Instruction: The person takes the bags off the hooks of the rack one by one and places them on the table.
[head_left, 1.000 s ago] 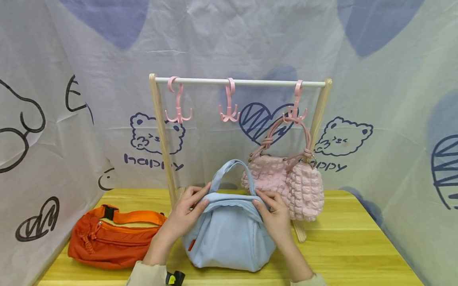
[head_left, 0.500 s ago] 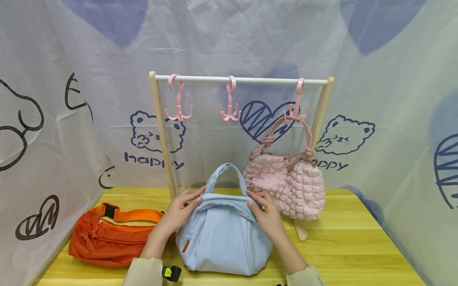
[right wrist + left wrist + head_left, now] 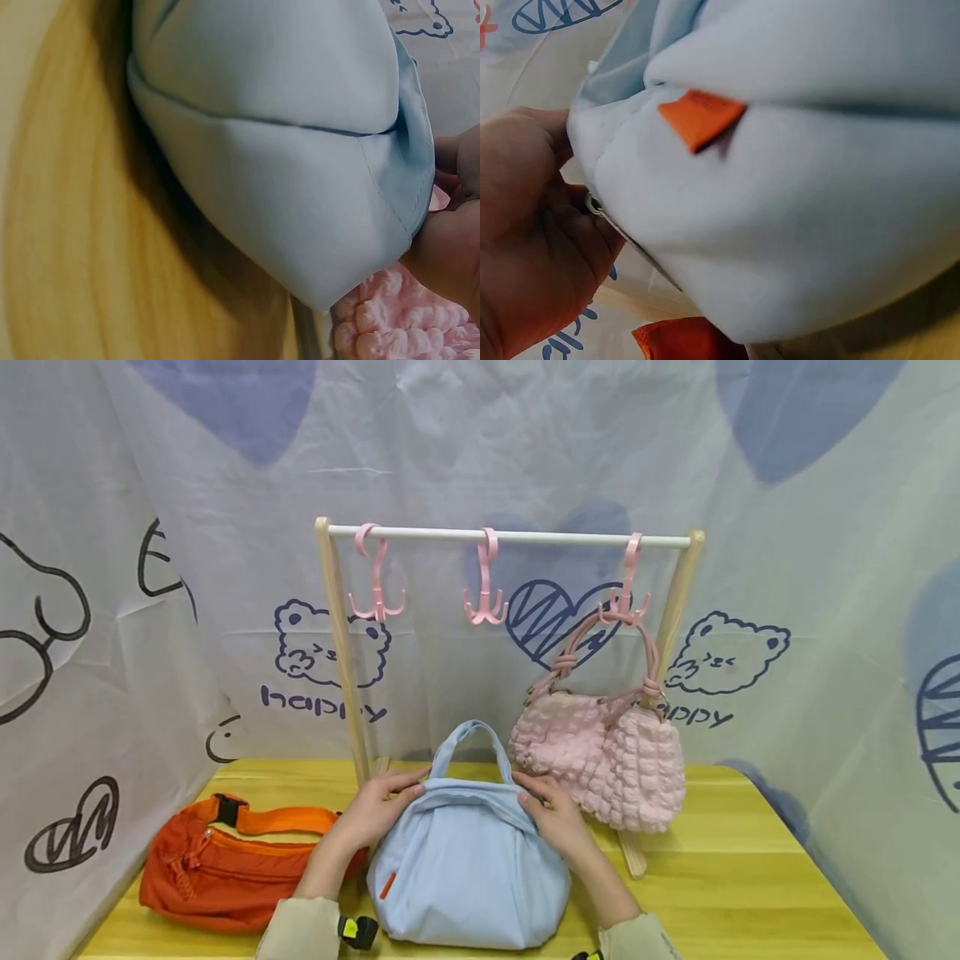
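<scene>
A light blue fabric handbag (image 3: pixel 472 868) with a small orange tag stands upright on the table, its loop handle standing up. My left hand (image 3: pixel 381 810) pinches the bag's upper left corner, thumb in front and fingers behind. At the upper right corner my right hand (image 3: pixel 553 817) pinches the fabric in the same way. In the left wrist view the bag's side with the orange tag (image 3: pixel 701 120) fills much of the picture, and a zipper pull shows by the fingers. The right wrist view shows the bag's other side (image 3: pixel 270 180); most of the right fingers are hidden there.
A wooden rack with a white rail (image 3: pixel 555 538) stands behind, with pink hooks (image 3: pixel 485 585) on it. From the right hook hangs a pink puffy handbag (image 3: pixel 600 752). An orange waist bag (image 3: pixel 232 868) lies left on the yellow wood-grain table (image 3: pixel 735 860).
Both hands and the blue handbag have shifted a little left and down. The hands stay on its upper corners throughout.
</scene>
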{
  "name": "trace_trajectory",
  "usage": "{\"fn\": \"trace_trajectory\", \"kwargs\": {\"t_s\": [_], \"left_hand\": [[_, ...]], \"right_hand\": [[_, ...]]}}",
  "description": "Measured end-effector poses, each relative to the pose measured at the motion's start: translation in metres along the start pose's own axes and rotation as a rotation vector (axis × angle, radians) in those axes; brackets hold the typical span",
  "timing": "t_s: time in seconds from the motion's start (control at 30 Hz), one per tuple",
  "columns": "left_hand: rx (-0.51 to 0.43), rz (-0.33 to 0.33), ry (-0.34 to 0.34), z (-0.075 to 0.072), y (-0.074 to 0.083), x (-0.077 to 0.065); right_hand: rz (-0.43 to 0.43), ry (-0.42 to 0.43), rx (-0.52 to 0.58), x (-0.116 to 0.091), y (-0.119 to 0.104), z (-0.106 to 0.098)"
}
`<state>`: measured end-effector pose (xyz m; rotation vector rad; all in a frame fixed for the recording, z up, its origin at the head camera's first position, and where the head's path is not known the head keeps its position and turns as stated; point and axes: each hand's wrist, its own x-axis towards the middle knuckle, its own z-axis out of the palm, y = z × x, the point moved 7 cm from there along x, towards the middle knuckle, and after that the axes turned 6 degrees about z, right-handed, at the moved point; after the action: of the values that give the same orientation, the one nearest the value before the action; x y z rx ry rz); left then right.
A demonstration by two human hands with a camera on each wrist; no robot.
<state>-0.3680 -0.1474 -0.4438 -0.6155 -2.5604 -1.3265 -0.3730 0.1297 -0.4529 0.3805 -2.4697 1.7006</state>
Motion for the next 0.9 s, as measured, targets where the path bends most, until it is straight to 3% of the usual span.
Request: {"fn": "trace_trajectory", "kwargs": {"t_s": [0.27,0.63,0.9], "left_hand": [[0.037,-0.068,-0.067,0.009,-0.013,0.0],[0.047,-0.087,-0.119,0.012,-0.024,0.001],[0.071,-0.134,-0.121,0.014,-0.028,0.0]], "right_hand": [[0.054,-0.047,-0.021,-0.001,0.013,0.005],[0.118,-0.089,-0.054,0.003,0.022,0.013],[0.092,-0.114,-0.072,0.001,0.02,0.013]]}}
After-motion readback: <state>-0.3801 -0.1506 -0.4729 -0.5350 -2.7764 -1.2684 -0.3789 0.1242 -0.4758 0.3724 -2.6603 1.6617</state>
